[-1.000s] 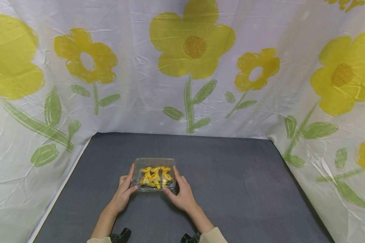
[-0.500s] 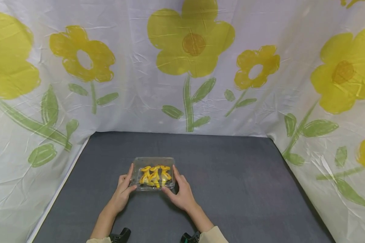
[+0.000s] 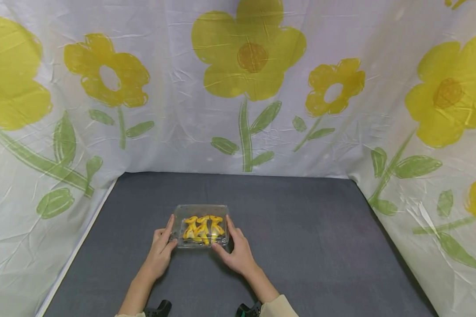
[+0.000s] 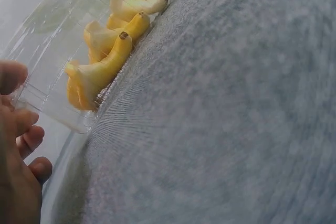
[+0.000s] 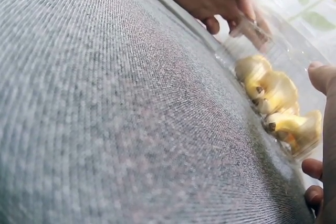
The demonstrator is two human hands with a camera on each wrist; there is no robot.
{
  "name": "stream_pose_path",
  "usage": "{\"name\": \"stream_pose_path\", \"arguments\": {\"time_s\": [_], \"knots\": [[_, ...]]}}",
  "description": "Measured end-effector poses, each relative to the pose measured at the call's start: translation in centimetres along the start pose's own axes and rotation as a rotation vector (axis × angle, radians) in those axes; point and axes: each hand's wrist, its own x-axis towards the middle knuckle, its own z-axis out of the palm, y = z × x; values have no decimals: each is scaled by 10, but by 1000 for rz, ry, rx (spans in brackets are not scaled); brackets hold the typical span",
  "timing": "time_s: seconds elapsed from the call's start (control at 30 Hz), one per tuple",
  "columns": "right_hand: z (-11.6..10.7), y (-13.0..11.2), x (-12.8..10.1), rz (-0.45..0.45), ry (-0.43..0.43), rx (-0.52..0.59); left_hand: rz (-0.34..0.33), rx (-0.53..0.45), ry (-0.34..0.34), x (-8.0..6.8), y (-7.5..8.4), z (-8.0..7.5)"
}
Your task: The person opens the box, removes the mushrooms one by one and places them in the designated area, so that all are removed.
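A clear plastic box (image 3: 200,210) rests on the dark grey cloth, left of the middle in the head view. Inside it, 3 yellow trumpet-shaped mushrooms (image 3: 202,230) lie side by side. My left hand (image 3: 157,255) holds the box's left side, its thumb at the near corner. On the opposite side my right hand (image 3: 238,254) grips the box, with the thumb along the front edge. Close up in the left wrist view, the mushrooms (image 4: 100,74) show dark stem ends through the plastic. The right wrist view has both hands at the box ends; some fingertips are hidden.
A dark grey cloth (image 3: 301,246) covers the table. White curtains (image 3: 174,132) printed with yellow flowers enclose its back and both sides. Black wrist devices (image 3: 158,308) sit on both forearms near the sleeves.
The head view has shifted slightly, and my left thumb has moved a little at the near corner. Both hands keep hold of the box, which stays in place.
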Motion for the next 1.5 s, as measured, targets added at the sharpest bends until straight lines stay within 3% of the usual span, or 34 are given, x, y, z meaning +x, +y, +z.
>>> {"name": "stream_pose_path", "arguments": {"time_s": [0.3, 0.4, 0.57, 0.63, 0.83, 1.5], "knots": [[1, 2, -1, -14, 11, -14, 69, 56, 48, -4, -4, 3], [2, 2, -1, -15, 14, -13, 27, 98, 48, -4, -6, 4], [3, 2, -1, -18, 20, -27, -139, 109, 7, 0, -9, 6], [3, 2, 0, -21, 21, -30, -171, 81, 0, 2, -10, 6], [3, 1, 0, -20, 24, -16, -153, 16, 2, 9, -13, 7], [12, -8, 2, 56, 88, -12, -182, -21, -5, 10, -12, 7]]}}
